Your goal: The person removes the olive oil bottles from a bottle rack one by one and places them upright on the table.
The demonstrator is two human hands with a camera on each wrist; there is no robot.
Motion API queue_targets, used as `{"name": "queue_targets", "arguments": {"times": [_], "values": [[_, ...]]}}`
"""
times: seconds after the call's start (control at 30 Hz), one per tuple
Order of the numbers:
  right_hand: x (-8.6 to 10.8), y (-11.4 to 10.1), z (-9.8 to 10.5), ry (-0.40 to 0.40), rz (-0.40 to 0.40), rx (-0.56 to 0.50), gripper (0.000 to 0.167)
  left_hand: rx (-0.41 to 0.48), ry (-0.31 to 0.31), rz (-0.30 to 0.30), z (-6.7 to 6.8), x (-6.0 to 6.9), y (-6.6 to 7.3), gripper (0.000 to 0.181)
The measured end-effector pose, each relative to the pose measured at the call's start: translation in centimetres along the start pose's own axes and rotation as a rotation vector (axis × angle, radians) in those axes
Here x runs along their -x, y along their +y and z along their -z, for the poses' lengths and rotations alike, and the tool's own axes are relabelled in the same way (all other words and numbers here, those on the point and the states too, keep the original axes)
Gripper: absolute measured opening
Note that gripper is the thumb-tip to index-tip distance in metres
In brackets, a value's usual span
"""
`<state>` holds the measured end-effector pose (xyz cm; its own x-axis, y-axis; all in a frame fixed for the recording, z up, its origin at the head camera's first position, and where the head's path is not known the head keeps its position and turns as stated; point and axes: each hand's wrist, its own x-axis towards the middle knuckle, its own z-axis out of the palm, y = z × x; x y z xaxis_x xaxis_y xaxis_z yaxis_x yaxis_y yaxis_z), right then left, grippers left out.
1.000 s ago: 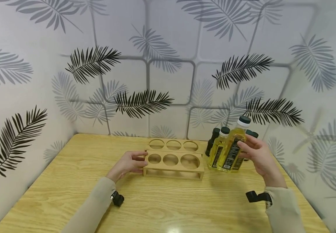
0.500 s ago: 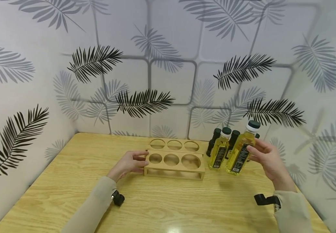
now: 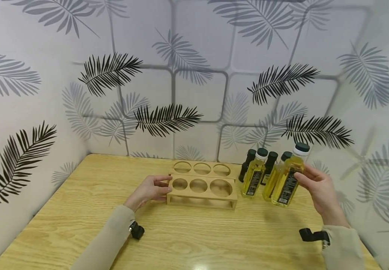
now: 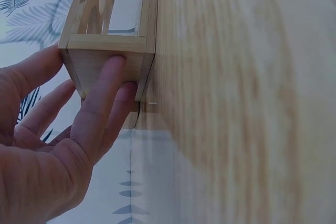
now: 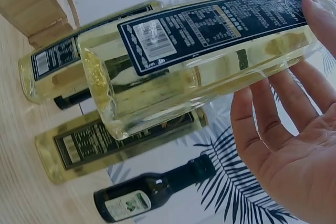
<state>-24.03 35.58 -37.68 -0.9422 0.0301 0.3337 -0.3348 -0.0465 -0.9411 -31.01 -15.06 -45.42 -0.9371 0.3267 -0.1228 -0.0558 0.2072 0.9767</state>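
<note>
A wooden rack (image 3: 198, 187) with two tiers of round holes stands on the table. My left hand (image 3: 150, 190) holds its left end; the left wrist view shows fingertips (image 4: 116, 65) against the end panel. My right hand (image 3: 320, 189) grips the upper part of a clear bottle of yellow oil (image 3: 288, 183) with a dark label and green cap. It leans a little to the right; I cannot tell whether its base touches the table. Just left of it and partly hidden stands a similar oil bottle (image 3: 273, 180). Another oil bottle (image 3: 253, 178) stands beside the rack.
Two small dark bottles stand at the back: one dark bottle (image 3: 246, 165) by the rack, one dark bottle (image 3: 270, 165) between the oil bottles. A leaf-patterned wall (image 3: 198, 93) closes off the table's (image 3: 187, 236) back and sides.
My right hand has moved right and slightly toward me with the oil bottle, uncovering bottles behind it. The left hand stays on the rack.
</note>
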Motion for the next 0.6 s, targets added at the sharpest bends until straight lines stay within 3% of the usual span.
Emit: {"name": "queue_targets", "arguments": {"times": [0.27,0.47,0.6], "values": [[0.4,0.7,2.6,-0.011,-0.023,-0.016,0.043,-0.011,0.002,0.003,0.1,0.1,-0.1,0.054],[0.6,1.3,4.6,-0.018,-0.11,0.083,0.075,-0.014,0.019,0.012,-0.2,0.1,0.0,0.054],[0.5,1.7,5.4,-0.024,-0.125,0.097,0.077,-0.019,0.014,0.013,-0.2,0.1,0.1,0.054]]}}
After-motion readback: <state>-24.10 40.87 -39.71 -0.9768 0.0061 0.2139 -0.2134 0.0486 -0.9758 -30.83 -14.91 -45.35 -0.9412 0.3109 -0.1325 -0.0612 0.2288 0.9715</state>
